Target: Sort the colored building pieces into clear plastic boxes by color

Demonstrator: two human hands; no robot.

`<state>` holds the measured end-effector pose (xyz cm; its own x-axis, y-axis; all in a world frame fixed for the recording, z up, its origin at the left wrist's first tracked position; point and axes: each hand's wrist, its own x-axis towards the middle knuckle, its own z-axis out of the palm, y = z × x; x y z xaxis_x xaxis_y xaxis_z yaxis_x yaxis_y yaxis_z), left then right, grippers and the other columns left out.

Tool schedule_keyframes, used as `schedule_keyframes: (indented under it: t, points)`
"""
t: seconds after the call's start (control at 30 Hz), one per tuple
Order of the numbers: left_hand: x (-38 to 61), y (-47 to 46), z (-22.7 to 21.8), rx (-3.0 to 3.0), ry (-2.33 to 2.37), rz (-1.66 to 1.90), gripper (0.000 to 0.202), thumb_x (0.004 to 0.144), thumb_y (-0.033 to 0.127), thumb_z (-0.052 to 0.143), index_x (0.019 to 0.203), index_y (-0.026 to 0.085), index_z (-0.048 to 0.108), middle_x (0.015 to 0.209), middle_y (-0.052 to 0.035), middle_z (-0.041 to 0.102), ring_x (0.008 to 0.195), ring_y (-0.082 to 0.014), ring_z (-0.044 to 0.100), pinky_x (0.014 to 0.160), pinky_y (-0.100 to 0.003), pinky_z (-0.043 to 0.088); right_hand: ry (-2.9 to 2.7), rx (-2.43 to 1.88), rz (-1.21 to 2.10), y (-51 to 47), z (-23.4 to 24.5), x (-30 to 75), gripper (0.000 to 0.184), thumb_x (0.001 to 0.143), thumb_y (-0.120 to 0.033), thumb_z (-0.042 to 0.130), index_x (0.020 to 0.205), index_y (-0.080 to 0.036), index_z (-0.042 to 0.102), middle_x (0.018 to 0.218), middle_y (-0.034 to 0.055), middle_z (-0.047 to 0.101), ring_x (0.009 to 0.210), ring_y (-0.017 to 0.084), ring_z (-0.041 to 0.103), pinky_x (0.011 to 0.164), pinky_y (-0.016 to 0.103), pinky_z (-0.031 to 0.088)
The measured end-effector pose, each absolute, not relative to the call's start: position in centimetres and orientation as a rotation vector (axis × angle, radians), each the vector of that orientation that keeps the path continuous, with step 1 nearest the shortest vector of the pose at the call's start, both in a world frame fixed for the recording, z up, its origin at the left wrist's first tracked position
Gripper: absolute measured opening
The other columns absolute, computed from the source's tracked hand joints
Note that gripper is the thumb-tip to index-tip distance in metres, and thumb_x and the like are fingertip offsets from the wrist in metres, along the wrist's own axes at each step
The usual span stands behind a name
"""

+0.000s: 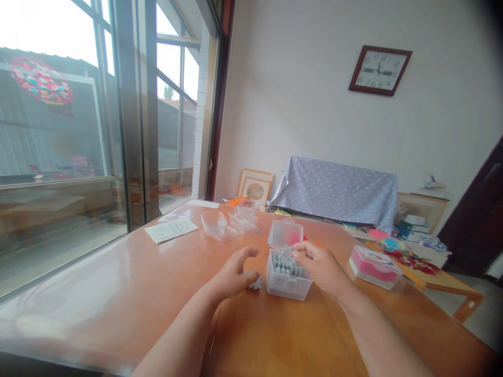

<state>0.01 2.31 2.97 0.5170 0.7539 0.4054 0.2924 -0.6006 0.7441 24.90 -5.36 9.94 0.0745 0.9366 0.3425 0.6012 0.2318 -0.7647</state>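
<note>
A clear plastic box stands on the table with its lid tipped back, and many small grey pieces fill it. Over its right rim, my right hand pinches a small grey toothed piece at the top of the pile. To the left of the box is my left hand, its thumb and fingers apart and nothing seen between them. Another grey toothed piece lies on the table beside the left thumb, partly hidden by that hand.
The glossy wooden table extends to the windows. Clear containers and a printed sheet lie at the far left. On the right stands a closed box with pink contents. Beyond are a low side table and a dotted cloth.
</note>
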Motion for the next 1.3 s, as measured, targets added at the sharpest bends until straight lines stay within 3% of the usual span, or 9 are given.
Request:
schedule_keyframes:
  t: [0.17, 0.43, 0.67, 0.97, 1.3]
  points:
    - [0.0, 2.9, 2.6, 2.249, 0.974, 0.916, 0.042, 0.077, 0.024, 0.061, 0.119, 0.023, 0.058, 0.128, -0.0067, 0.061, 0.120, -0.0244, 0.055, 0.105, -0.037, 0.043, -1.725, -1.563, 0.358, -5.5, 9.3, 28.9, 0.026, 0.083, -0.040, 0.056, 0.096, -0.021, 0.069, 0.086, 0.0025, 0.073, 0.081, 0.020, 0.066, 0.077, 0.031, 0.049]
    - [0.1, 3.2, 2.2, 2.312, 1.054, 0.815, 0.043, 0.071, 0.018, 0.056, 0.114, 0.024, 0.063, 0.121, -0.0045, 0.065, 0.114, -0.0244, 0.058, 0.100, -0.035, 0.045, -1.883, -1.667, 0.251, -5.6, 7.9, 30.1, 0.020, 0.081, -0.032, 0.056, 0.088, -0.023, 0.073, 0.083, 0.0009, 0.072, 0.079, 0.019, 0.064, 0.075, 0.030, 0.047]
    - [-0.1, 2.6, 3.0, 2.359, 1.119, 0.621, 0.048, 0.069, 0.038, 0.068, 0.116, 0.030, 0.062, 0.119, -0.0029, 0.066, 0.116, -0.0304, 0.056, 0.098, -0.041, 0.042, -2.061, -1.726, 0.143, -6.4, 8.5, 29.3, 0.023, 0.084, -0.029, 0.052, 0.081, -0.026, 0.075, 0.089, 0.0018, 0.071, 0.094, 0.022, 0.059, 0.084, 0.032, 0.042]
    - [-0.1, 3.0, 2.9, 2.442, 1.151, 0.525, 0.058, 0.063, 0.044, 0.074, 0.118, 0.030, 0.061, 0.124, -0.0052, 0.063, 0.120, -0.0340, 0.051, 0.098, -0.045, 0.039, -2.104, -1.766, 0.098, -6.6, 8.2, 28.8, 0.031, 0.087, -0.025, 0.046, 0.082, -0.027, 0.077, 0.087, 0.0020, 0.070, 0.092, 0.021, 0.056, 0.083, 0.031, 0.040]
    - [0.1, 3.5, 2.2, 2.495, 1.148, 0.491, 0.058, 0.060, 0.046, 0.077, 0.114, 0.033, 0.061, 0.119, -0.0031, 0.063, 0.116, -0.0322, 0.052, 0.095, -0.043, 0.041, -2.051, -1.876, 0.230, -7.3, 8.9, 28.3, 0.026, 0.074, -0.026, 0.062, 0.099, -0.025, 0.069, 0.100, 0.0036, 0.068, 0.085, 0.017, 0.061, 0.073, 0.025, 0.042]
